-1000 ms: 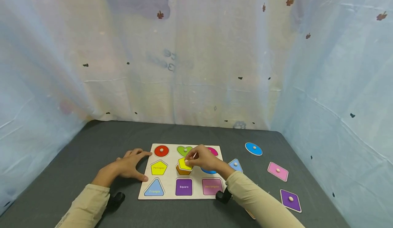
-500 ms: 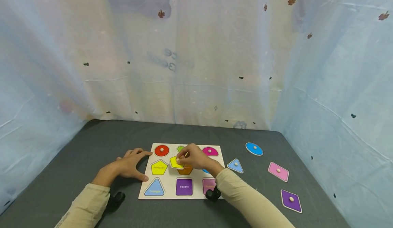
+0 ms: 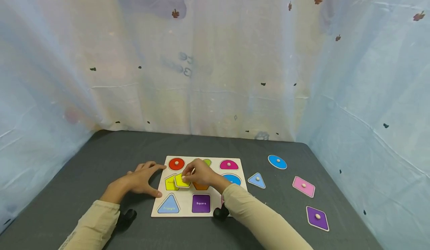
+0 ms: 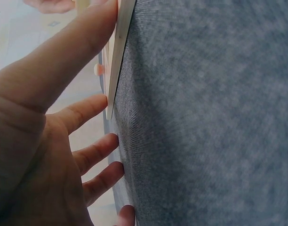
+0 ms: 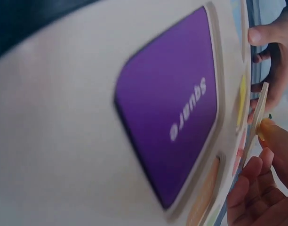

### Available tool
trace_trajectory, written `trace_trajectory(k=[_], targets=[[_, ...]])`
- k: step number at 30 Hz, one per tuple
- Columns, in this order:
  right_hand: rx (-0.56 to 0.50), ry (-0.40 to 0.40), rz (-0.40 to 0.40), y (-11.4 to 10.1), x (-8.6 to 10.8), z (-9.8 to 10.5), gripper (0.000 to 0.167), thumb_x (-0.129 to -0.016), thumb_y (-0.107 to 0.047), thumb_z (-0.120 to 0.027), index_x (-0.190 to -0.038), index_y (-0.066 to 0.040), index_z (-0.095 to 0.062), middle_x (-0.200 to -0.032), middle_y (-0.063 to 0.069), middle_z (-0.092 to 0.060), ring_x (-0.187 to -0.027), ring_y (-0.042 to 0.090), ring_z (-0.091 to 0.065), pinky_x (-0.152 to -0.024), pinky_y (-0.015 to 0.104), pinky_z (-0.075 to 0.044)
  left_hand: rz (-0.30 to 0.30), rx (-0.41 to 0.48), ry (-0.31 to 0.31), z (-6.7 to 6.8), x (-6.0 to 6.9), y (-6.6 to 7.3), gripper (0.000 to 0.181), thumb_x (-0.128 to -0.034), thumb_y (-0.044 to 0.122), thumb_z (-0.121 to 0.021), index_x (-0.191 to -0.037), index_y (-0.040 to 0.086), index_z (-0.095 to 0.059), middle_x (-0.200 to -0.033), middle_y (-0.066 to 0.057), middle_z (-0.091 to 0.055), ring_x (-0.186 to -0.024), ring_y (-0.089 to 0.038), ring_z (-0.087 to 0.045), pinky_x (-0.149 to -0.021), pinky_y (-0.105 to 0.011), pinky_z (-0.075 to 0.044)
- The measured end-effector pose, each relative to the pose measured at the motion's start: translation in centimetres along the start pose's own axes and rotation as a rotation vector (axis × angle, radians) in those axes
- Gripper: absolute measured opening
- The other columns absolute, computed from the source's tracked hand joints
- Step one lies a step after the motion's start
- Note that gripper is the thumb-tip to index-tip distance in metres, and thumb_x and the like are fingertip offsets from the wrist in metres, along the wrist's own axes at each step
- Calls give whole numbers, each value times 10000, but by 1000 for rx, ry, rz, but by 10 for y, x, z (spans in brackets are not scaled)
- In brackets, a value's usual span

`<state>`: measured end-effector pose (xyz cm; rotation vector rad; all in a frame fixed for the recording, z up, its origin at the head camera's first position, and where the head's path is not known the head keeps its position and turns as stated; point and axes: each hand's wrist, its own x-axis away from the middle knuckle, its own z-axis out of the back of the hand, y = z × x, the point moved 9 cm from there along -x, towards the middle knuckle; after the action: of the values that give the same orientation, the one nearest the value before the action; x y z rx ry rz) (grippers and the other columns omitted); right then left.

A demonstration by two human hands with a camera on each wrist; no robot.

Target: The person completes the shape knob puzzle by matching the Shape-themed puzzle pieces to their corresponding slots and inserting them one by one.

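Observation:
My right hand (image 3: 200,173) pinches a yellow pentagon puzzle piece (image 3: 182,182) by its knob. In the head view the piece hangs over the board's yellow pentagon recess (image 3: 169,183), covering its right part. The right wrist view shows the piece (image 5: 255,120) tilted and raised above the board. My left hand (image 3: 143,179) has its fingers spread, with thumb and index finger touching the left edge of the wooden shape board (image 3: 184,207). In the left wrist view the thumb (image 4: 64,52) lies along the board's edge (image 4: 116,66).
Set in the board are a red circle (image 3: 176,164), a partly hidden green heart (image 3: 207,162) and a magenta half circle (image 3: 229,164). Loose on the dark table, right of the board, lie a blue oval (image 3: 277,162), blue triangle (image 3: 256,181), pink rectangle (image 3: 304,187) and purple square (image 3: 317,218).
My right hand has carried the yellow pentagon leftward, from over the orange recess to over the yellow one. The left hand has stayed at the board's edge.

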<state>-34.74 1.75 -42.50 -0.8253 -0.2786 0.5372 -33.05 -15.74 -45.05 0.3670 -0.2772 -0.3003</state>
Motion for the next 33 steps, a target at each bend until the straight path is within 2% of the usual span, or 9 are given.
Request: trace_trajectory(k=[6, 12, 17, 22, 33], targets=[[14, -8, 2, -6, -7, -11, 58, -880, -34, -764, -917, 11, -771, -711, -31, -555, -654, 60, -482, -585, 145, -412, -13, 1, 1, 2, 2, 4, 1029, -683, 568, -883, -1521, 184, -428, -1510, -227, -371, -1357, -513, -336, -945, -828, -299], [73, -23, -17, -19, -13, -17, 55, -883, -56, -770, -920, -15, -770, -715, -6, -591, -667, 60, -490, -592, 149, -405, -23, -6, 10, 5, 3, 6, 1009, -692, 552, -884, -1518, 189, -430, -1508, -227, -372, -1344, -509, -345, -930, -820, -313], [102, -23, -52, -15, -18, -24, 45, -883, -81, -777, -891, -38, -768, -706, -20, -586, -667, 65, -494, -586, 156, -403, -28, -8, 11, 6, 5, 7, 987, -703, 532, -885, -1512, 185, -438, -1501, -233, -376, -1333, -515, -352, -921, -820, -320], [144, -5, -39, -16, -21, -24, 46, -872, -87, -789, -877, -44, -775, -691, -23, -587, -643, 67, -488, -570, 157, -391, -19, -2, 13, 6, 5, 6, 1000, -696, 542, -885, -1515, 183, -438, -1515, -241, -364, -1348, -515, -342, -933, -824, -309], [215, -21, -32, -18, -23, -28, 51, -868, -106, -795, -872, -58, -779, -664, -46, -597, -604, 47, -486, -553, 148, -388, -15, -7, 17, 2, 1, 2, 1013, -681, 560, -888, -1509, 177, -447, -1510, -241, -373, -1342, -512, -346, -938, -835, -300]])
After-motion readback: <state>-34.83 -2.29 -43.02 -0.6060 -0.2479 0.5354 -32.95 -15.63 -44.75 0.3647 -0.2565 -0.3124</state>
